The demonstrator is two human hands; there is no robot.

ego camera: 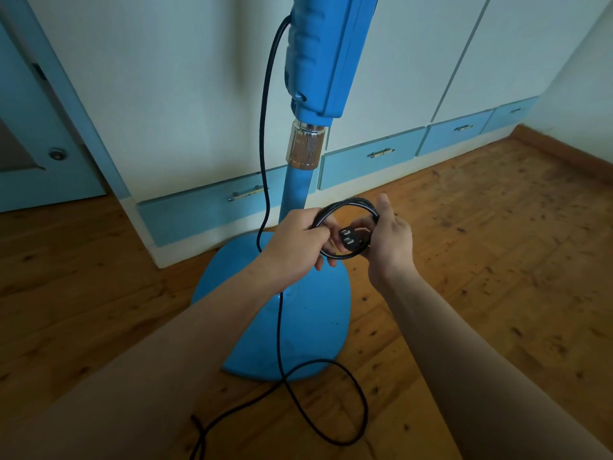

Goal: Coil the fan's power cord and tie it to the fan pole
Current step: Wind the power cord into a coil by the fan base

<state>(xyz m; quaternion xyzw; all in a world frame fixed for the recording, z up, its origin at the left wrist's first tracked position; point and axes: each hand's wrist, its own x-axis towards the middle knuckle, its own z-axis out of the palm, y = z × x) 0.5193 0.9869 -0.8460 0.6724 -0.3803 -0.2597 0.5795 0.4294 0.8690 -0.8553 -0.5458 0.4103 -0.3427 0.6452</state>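
A blue fan pole (296, 190) rises from a round blue base (318, 313) on the floor, with a chrome collar (305, 146) below the blue control housing (318, 58). The black power cord (265, 127) hangs from the housing, passes behind my left hand and lies in a loose loop on the floor (358, 410). In front of the pole I hold a small coil of the cord (351, 204). My left hand (295, 244) grips its left side. My right hand (389, 237) grips its right side, with the black plug (348, 242) in the middle of the coil.
Pale cabinets with blue drawers (371, 157) run along the wall behind the fan. A blue door (39, 144) stands at the left. Wooden floor (497, 260) spreads around the base, and a cord tail (199, 433) trails off the bottom edge.
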